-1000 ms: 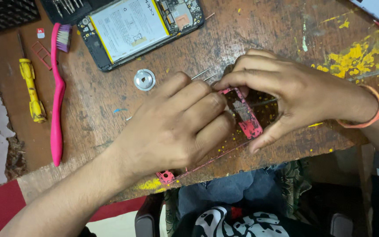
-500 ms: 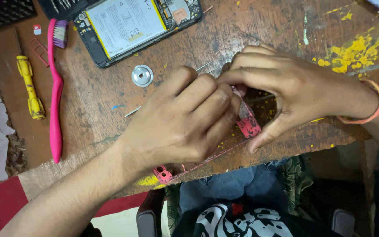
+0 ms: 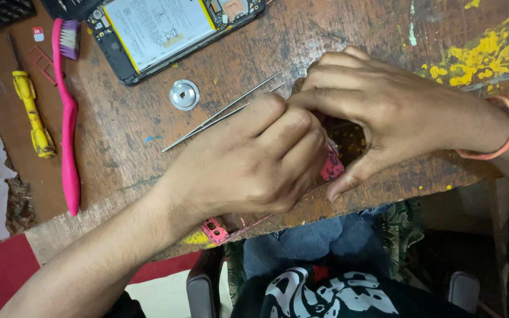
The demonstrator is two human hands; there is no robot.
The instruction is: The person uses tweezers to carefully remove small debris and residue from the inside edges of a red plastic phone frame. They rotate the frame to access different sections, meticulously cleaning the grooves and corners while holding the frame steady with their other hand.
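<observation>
1. Since the earlier frame, both hands sit in much the same place near the front edge of the worn wooden table (image 3: 148,147), while the left hand (image 3: 248,165) has closed in tighter against the right hand (image 3: 396,112).
2. Between them is a small pink circuit board (image 3: 331,168), mostly hidden; only a pink sliver shows beside the right thumb.
3. Left fingers are curled and pressed together, pinching long thin metal tweezers (image 3: 219,115) whose free ends point toward the table's far left corner.
4. Right fingers arch over the board, thumb and fingertips bracing its edges.
5. By my judgement the board is light, stiff and fragile, best held by its bare edges rather than its face.
6. Another pink strip part (image 3: 219,229) juts past the front edge under the left wrist.
7. Toward the far edge lie an opened phone with a white battery (image 3: 166,29), a round silver metal disc (image 3: 184,95), a pink toothbrush (image 3: 69,129) and a yellow-handled screwdriver (image 3: 33,115).
</observation>
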